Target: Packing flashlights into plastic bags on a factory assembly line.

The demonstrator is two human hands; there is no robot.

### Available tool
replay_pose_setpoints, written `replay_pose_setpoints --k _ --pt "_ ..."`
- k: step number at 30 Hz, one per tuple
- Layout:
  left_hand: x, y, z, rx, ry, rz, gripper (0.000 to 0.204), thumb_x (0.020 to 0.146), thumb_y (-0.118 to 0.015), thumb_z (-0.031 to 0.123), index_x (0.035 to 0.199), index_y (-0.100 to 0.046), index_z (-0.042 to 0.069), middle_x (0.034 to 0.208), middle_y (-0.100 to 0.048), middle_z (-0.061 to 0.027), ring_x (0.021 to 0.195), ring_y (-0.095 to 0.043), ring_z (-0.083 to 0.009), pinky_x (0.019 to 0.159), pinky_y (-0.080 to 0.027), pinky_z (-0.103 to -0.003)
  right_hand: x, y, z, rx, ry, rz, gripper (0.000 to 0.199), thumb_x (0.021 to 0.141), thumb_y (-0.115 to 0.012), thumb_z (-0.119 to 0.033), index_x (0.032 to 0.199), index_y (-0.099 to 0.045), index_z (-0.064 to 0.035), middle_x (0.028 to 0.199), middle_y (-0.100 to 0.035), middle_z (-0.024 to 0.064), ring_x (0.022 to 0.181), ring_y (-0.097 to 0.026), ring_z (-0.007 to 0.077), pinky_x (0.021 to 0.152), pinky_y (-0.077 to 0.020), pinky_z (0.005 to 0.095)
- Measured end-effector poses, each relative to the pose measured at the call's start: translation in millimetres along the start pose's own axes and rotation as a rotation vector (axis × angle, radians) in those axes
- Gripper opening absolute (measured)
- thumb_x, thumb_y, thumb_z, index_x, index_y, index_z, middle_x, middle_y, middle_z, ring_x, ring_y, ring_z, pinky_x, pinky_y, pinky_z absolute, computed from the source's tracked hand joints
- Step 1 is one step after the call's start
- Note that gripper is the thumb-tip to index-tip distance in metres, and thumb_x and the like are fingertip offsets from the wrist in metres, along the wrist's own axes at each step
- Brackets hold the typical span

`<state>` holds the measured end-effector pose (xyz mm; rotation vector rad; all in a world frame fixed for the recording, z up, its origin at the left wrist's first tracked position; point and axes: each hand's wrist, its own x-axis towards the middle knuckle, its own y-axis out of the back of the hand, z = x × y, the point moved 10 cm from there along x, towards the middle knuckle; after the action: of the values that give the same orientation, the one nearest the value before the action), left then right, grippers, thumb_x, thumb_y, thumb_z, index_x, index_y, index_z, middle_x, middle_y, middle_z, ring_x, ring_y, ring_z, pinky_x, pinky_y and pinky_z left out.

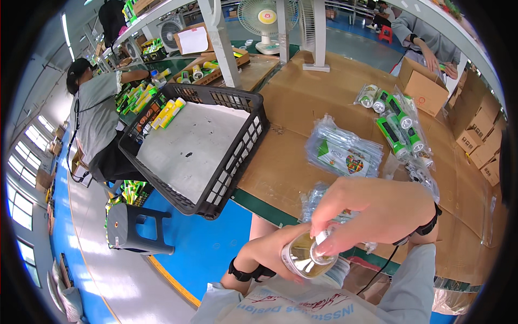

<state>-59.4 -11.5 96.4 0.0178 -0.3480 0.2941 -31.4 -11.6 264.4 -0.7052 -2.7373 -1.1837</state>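
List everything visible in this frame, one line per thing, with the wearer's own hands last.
Flashlight: one, silver reflector end facing the camera, held in both hands.
Crate: one, black, lined with grey sheet, overhanging the table's left edge.
Yellow tubes: a few, in the crate's far corner.
Table: one, covered in brown cardboard.
Printed bags: one stack, clear, mid-table.
Bagged flashlights: several, green and black, right of the stack.
Box: one, brown, open, far right.
Fans: two, white, far edge.
Stool: one, grey, on the blue floor.
Co-workers: two, left and top right.
Left hand: grips the flashlight body.
Right hand: fingertips on the flashlight's front.
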Motion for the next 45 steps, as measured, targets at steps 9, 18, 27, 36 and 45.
replay_pose_setpoints --k 9,18,27,36,45 --pt "5 -10 68 -0.035 -0.184 0.164 0.066 0.067 -0.085 0.023 0.119 -0.051 0.003 0.114 -0.058 -0.0128 0.103 -0.057 -0.0288 0.088 -0.045 -0.039 -118 85 49 0.417 0.193 1.053 0.049 0.092 -0.061 -0.035 0.124 -0.046 -0.0009 0.102 -0.053 0.0118 0.075 -0.050 0.0124 0.055 -0.0403 0.0193" --pt "-3 -9 135 0.499 -0.426 0.460 0.055 0.076 -0.077 0.018 0.120 -0.048 0.003 0.111 -0.061 -0.0193 0.097 -0.062 -0.0343 0.079 -0.051 -0.041 -219 57 86 0.603 0.212 1.401 0.047 0.090 -0.065 -0.029 0.123 -0.042 -0.0033 0.103 -0.042 0.0072 0.082 -0.043 0.0113 0.057 -0.0402 0.0174" --pt "0 -20 167 0.832 -0.563 0.615 0.034 0.075 -0.074 0.014 0.102 -0.057 0.000 0.106 -0.063 -0.0223 0.093 -0.064 -0.0348 0.078 -0.052 -0.044 -224 47 87 0.527 0.205 1.331 0.042 0.090 -0.065 -0.035 0.111 -0.044 -0.0047 0.096 -0.043 0.0068 0.071 -0.042 0.0083 0.052 -0.0382 0.0165" --pt "1 -33 232 1.333 -0.886 0.609 0.027 0.072 -0.068 0.001 0.094 -0.053 0.000 0.104 -0.063 -0.0259 0.092 -0.064 -0.0376 0.078 -0.052 -0.048 -222 36 69 0.266 0.106 1.281 0.043 0.087 -0.066 -0.043 0.097 -0.047 -0.0063 0.088 -0.045 0.0075 0.059 -0.045 0.0088 0.047 -0.0355 0.0175" --pt "7 -64 272 1.721 -1.158 0.659 0.033 0.080 -0.065 0.010 0.101 -0.039 0.008 0.097 -0.065 -0.0203 0.079 -0.066 -0.0322 0.072 -0.049 -0.044 -222 39 62 0.103 0.070 1.244 0.041 0.089 -0.063 -0.043 0.095 -0.050 -0.0041 0.090 -0.049 0.0104 0.058 -0.047 0.0085 0.047 -0.0377 0.0182"
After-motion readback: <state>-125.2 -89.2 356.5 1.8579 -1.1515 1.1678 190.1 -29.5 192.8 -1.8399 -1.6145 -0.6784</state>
